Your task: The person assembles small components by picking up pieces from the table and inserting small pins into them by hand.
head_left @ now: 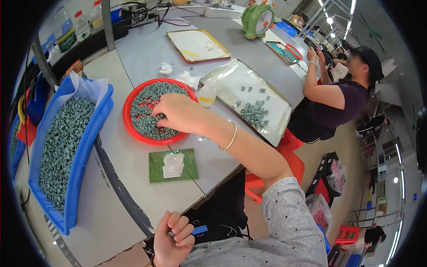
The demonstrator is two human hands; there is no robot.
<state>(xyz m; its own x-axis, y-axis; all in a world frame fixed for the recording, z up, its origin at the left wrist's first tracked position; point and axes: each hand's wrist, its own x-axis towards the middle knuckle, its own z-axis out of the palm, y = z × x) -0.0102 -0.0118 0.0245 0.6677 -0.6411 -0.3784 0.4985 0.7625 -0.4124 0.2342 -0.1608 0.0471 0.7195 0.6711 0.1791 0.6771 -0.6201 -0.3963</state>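
My right hand [175, 113] reaches into a round red tray [128, 127] spread with small grey-green pieces [151, 92]. Its thumb and fingers are apart and their tips touch the pieces; the palm side is hidden. Low in the picture, my left hand [173, 238] is closed with curled fingers, and whatever it may hold does not show. Beside those fingers is a small blue clip-like piece [200, 229], over dark cloth. Just in front of the red tray lies a green square board [159, 179] with a white patch [173, 165] in its middle.
On the left stands a long blue bin [82, 173] full of similar pieces. A plastic-covered tray [222, 80] at right holds a small heap of them. Farther back are a pale tray [195, 42] and a green fan [257, 21]. Another person [331, 95] works at right.
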